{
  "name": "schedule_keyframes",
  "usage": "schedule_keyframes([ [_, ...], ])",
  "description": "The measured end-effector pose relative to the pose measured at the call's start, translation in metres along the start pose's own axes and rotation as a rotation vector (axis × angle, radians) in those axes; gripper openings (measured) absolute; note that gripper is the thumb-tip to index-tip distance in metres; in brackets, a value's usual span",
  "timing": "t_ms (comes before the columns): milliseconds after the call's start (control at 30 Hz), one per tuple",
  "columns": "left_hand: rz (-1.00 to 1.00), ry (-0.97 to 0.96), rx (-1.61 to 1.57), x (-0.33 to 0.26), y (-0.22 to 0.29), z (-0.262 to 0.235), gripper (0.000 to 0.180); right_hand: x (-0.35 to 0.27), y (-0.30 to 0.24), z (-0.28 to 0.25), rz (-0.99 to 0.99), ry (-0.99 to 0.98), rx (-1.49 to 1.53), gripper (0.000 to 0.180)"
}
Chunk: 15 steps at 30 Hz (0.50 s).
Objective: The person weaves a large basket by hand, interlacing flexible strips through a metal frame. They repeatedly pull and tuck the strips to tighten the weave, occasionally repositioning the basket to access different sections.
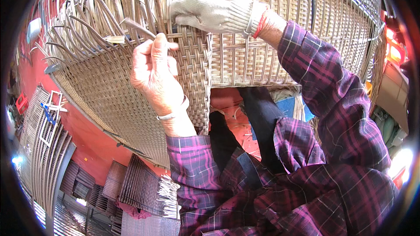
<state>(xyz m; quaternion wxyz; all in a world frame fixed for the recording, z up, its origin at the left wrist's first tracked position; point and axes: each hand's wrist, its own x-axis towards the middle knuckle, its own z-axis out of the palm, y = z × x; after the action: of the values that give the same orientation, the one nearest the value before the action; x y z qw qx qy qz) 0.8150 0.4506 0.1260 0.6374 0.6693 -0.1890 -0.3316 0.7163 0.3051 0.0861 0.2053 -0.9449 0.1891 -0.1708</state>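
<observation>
I see my left hand [154,76], bare, closed on a flat grey weaving strip [139,27], pinching it between thumb and fingers just above the woven corner of the big wicker piece [245,56] that fills the far half of the view. My right hand [213,5], in a grey knit glove, is curled over the top edge of that corner, fingers pressed onto the weave, just right of the loose upright strands [92,13]. Dark woven panels [140,183] lie on the red floor [89,137] at near left.
</observation>
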Motion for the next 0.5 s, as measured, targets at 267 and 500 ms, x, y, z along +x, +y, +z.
schedule_keyframes([
  [267,-0.02,-0.14,0.603,0.0,0.003,-0.009,0.032,0.005,0.019,0.002,0.243,-0.327,0.383,0.03],
  [500,-0.069,-0.131,0.514,0.003,-0.001,-0.002,0.033,0.003,0.016,0.014,0.226,-0.296,0.581,0.034],
])
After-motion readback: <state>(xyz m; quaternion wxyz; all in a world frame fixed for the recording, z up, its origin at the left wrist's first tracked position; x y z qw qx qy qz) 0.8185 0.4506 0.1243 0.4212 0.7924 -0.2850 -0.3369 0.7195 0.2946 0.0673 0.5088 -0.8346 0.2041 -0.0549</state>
